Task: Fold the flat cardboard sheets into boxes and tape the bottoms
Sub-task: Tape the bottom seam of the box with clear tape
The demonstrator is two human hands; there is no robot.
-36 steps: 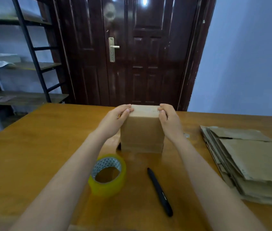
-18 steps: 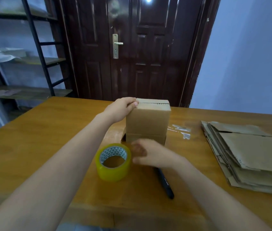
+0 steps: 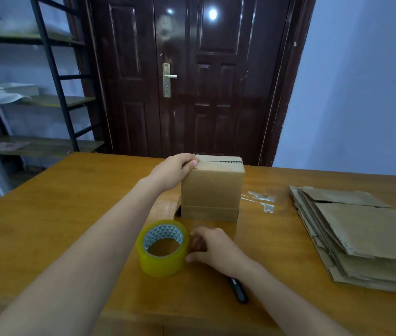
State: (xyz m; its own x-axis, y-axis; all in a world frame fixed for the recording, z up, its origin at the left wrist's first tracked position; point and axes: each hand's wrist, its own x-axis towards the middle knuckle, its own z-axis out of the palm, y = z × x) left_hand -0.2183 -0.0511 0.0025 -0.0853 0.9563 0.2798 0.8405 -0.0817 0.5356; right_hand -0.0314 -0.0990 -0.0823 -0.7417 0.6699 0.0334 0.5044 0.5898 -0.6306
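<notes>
A folded brown cardboard box stands upside down in the middle of the wooden table, its closed flaps on top meeting along a seam. My left hand rests on the box's top left corner and presses the flaps down. A roll of yellow tape lies flat in front of the box. My right hand touches the roll's right side, thumb and fingers curled against it. A stack of flat cardboard sheets lies at the right.
A black pen or knife lies near the front edge, partly under my right wrist. Scraps of clear tape stick to the table right of the box. A dark door and a metal shelf rack stand behind the table.
My right hand left the box's top right corner, came down toward me and reached the tape roll. The left hand stayed on the box. The view shifted slightly.
</notes>
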